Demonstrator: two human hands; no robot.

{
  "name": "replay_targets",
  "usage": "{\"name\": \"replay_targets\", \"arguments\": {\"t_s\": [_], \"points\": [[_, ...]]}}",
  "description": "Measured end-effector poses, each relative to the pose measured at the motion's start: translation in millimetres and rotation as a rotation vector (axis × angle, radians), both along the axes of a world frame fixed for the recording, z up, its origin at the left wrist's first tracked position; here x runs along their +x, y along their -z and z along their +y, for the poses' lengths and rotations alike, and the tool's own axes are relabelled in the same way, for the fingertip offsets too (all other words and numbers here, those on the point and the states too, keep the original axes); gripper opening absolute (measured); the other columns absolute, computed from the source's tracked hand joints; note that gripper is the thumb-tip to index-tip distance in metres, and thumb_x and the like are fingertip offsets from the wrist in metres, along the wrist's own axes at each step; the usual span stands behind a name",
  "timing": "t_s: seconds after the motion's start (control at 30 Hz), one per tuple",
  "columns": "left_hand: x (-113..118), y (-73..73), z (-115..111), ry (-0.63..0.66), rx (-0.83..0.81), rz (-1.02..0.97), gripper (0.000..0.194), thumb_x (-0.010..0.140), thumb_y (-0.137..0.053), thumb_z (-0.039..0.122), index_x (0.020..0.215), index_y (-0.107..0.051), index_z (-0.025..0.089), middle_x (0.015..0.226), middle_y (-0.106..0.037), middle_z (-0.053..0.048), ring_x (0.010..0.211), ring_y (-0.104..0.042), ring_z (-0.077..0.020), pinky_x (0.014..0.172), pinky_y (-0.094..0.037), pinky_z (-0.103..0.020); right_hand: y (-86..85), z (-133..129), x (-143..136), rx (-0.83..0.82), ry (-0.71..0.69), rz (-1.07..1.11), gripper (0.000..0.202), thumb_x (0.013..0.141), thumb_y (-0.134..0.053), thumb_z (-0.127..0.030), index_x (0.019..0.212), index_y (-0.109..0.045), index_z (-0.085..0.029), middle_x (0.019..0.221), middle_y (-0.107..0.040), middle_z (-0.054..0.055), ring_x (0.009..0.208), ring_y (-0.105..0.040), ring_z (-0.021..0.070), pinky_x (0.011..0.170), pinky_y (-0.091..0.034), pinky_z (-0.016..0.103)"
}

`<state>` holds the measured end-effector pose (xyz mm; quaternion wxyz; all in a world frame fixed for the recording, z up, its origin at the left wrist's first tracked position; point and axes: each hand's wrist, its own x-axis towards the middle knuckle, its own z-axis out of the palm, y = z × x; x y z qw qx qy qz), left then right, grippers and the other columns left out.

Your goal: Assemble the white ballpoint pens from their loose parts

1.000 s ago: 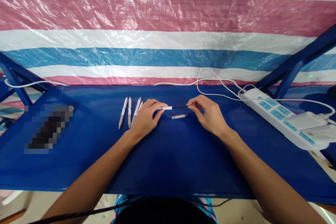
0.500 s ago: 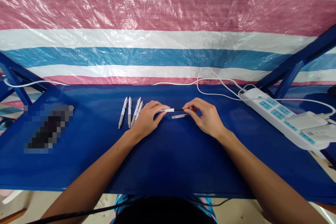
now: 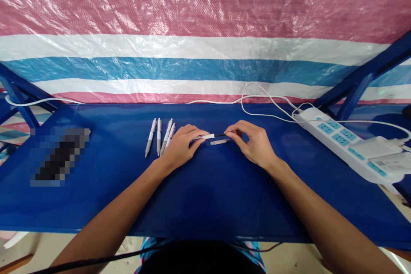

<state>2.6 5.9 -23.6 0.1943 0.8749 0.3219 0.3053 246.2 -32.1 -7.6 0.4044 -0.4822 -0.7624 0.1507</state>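
Between thumb and fingers, my left hand [image 3: 183,144] holds a white pen barrel [image 3: 208,136] that points to the right. A thin dark refill [image 3: 219,134] sticks out of the barrel's right end, and my right hand [image 3: 252,142] pinches its far end. Just below them a short greyish pen part [image 3: 218,141] lies on the blue table [image 3: 205,197]. Several white pens with grey grips [image 3: 158,137] lie side by side left of my left hand, which partly hides the nearest ones.
A white power strip [image 3: 340,139] with plugged-in adapters lies at the right, its white cable [image 3: 272,116] looping along the back edge. A blurred dark object [image 3: 59,156] lies at the left. Striped sheeting [image 3: 205,17] hangs behind the table.
The barrel and refill have dipped very slightly toward the pen part below. Both hands keep their hold and have hardly moved.
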Motion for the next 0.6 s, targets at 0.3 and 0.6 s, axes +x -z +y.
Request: {"name": "replay_targets", "arguments": {"t_s": [0.3, 0.6], "points": [[1.3, -1.1, -0.9, 0.011, -0.011, 0.022, 0.028, 0.105, -0.048, 0.029, 0.115, -0.074, 0.022, 0.102, -0.077, -0.008, 0.097, -0.068, -0.023, 0.093, -0.055, -0.039, 0.5, 0.0, -0.6, -0.083, 0.021, 0.08, 0.036, 0.101, -0.056, -0.051, 0.084, -0.072, -0.023, 0.079, -0.072, 0.006, 0.069, -0.064, 0.0207, 0.063, -0.052, 0.033], [-0.2, 0.1, -0.2, 0.011, -0.009, 0.011, 0.027, 0.105, -0.048, 0.027, 0.111, -0.073, 0.022, 0.101, -0.077, -0.007, 0.095, -0.069, -0.0232, 0.091, -0.054, -0.039, 3.9, 0.5, -3.9, -0.082, 0.008, 0.139, 0.03, 0.1, -0.059, -0.045, 0.085, -0.072, -0.023, 0.079, -0.073, 0.005, 0.067, -0.065, 0.0196, 0.062, -0.053, 0.032]]}}
